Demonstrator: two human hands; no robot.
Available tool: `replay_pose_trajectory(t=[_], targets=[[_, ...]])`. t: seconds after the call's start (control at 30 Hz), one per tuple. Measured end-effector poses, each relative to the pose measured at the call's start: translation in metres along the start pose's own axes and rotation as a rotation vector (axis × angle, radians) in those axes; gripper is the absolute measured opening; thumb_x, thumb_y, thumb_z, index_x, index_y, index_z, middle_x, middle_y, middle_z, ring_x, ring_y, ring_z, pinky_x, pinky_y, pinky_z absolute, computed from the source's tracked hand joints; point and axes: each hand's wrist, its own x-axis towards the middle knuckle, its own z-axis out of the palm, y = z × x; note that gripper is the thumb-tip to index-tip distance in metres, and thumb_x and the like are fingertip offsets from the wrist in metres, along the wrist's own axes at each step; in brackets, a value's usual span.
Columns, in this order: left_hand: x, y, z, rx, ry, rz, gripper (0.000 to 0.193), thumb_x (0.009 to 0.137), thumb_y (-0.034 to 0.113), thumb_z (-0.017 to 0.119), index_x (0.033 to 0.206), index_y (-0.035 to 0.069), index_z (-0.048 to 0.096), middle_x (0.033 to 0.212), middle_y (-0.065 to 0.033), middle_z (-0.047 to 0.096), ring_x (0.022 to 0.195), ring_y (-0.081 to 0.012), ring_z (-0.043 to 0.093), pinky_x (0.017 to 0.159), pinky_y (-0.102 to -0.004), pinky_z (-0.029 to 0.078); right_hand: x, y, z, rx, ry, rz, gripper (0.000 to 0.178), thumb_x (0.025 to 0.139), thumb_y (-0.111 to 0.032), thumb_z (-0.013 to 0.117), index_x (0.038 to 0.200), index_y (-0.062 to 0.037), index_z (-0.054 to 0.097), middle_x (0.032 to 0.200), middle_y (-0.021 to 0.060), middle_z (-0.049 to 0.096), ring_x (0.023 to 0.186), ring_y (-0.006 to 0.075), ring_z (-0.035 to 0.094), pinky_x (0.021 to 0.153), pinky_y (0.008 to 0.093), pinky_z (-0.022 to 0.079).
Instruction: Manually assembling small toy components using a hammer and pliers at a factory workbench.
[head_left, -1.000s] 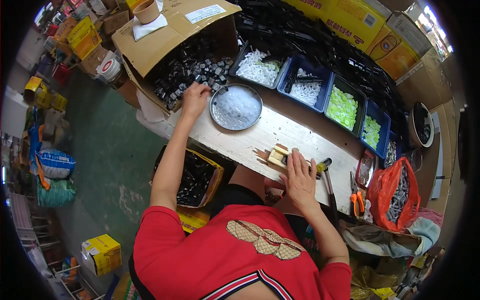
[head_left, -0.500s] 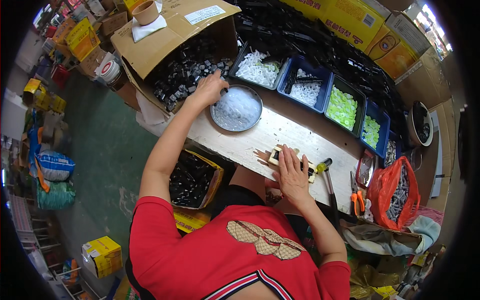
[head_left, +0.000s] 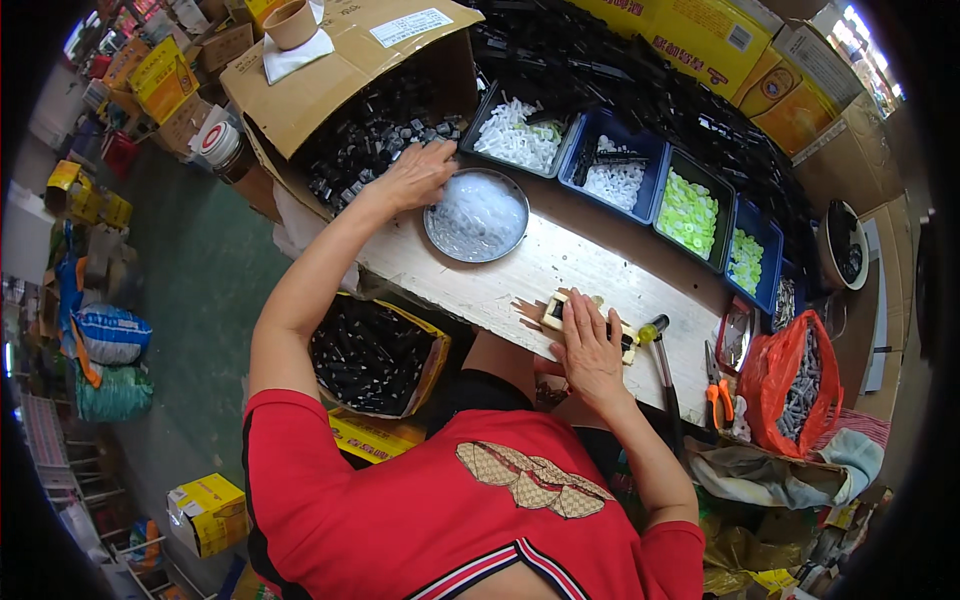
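Observation:
My left hand (head_left: 420,176) is at the left rim of a round metal dish (head_left: 428,236), which holds a whitish, glossy mass (head_left: 478,215). Its fingers are bent together, and whatever they pinch is too small or hidden to name. Just beyond it, dark and clear small plastic pieces (head_left: 350,170) fill an open cardboard box (head_left: 270,105). My right hand (head_left: 592,352) lies with fingers stretched out over a cream-coloured block-like fixture (head_left: 553,312) at the bench's front edge. Part of the fixture and a dark piece in it are covered by that hand.
Along the back stand trays of white parts (head_left: 518,138) and yellow-green parts (head_left: 688,212). Right of the fixture lie a hammer (head_left: 660,350) and orange-handled pliers (head_left: 717,390), beside a red bag (head_left: 770,385) of grey parts. A box of black pieces (head_left: 365,355) sits below the bench.
My left hand has shifted slightly, its fingertips now tucked down by the dish's rim, and the left elbow has swung outward. My right hand stays on the fixture.

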Motion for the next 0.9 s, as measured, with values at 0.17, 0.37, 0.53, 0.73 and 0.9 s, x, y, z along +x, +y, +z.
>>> replay_pose_trajectory(t=[0.17,0.37,0.53,0.73,0.9], targets=[[-0.008,-0.003,-0.019,-0.328,0.214,-0.132,0.030,0.062,0.008,0.063,0.090,0.000,0.057,0.083,-0.0091,0.047,0.070,-0.0231,0.052,0.060,-0.0301,0.043,0.000,-0.001,-0.002,0.013,0.001,0.006,0.059,0.081,-0.030,0.053,0.129,-0.0009,0.034,0.140,0.0104,0.025,0.127,0.0246,0.025,0.103,0.0477,0.016],[-0.011,0.029,-0.028,-1.360,0.219,-0.441,0.024,0.068,0.002,0.067,0.091,0.000,0.061,0.080,0.0031,0.042,0.067,-0.0045,0.044,0.057,-0.0161,0.038,-0.006,-0.006,-0.006,0.049,0.034,0.074,0.062,0.080,-0.035,0.053,0.128,-0.0002,0.034,0.140,0.0106,0.024,0.128,0.0247,0.024,0.103,0.0480,0.015],[0.000,0.072,-0.034,-1.504,0.254,-0.322,0.024,0.068,0.001,0.066,0.091,0.000,0.060,0.082,0.0036,0.044,0.069,-0.0040,0.045,0.058,-0.0158,0.037,-0.011,0.001,-0.009,0.162,0.074,0.077,0.059,0.080,-0.035,0.054,0.126,-0.0014,0.037,0.138,0.0115,0.026,0.126,0.0246,0.027,0.103,0.0458,0.017],[0.001,0.123,-0.044,-0.861,0.320,-0.199,0.022,0.064,-0.001,0.058,0.086,0.000,0.057,0.078,-0.0025,0.044,0.060,-0.0089,0.043,0.055,-0.0194,0.036,-0.054,0.029,-0.033,0.296,0.520,0.272,0.030,0.072,-0.014,0.061,0.100,-0.0055,0.055,0.106,0.0099,0.052,0.096,0.0261,0.049,0.086,0.0415,0.032],[0.014,0.152,-0.023,-1.085,0.307,-0.112,0.026,0.062,-0.008,0.057,0.088,-0.001,0.055,0.084,-0.0020,0.044,0.063,-0.0070,0.043,0.058,-0.0182,0.036,-0.138,0.103,-0.070,-0.204,0.525,0.637,0.008,0.071,-0.010,0.050,0.075,-0.0075,0.056,0.074,0.0075,0.054,0.075,0.0241,0.050,0.067,0.0387,0.034]])
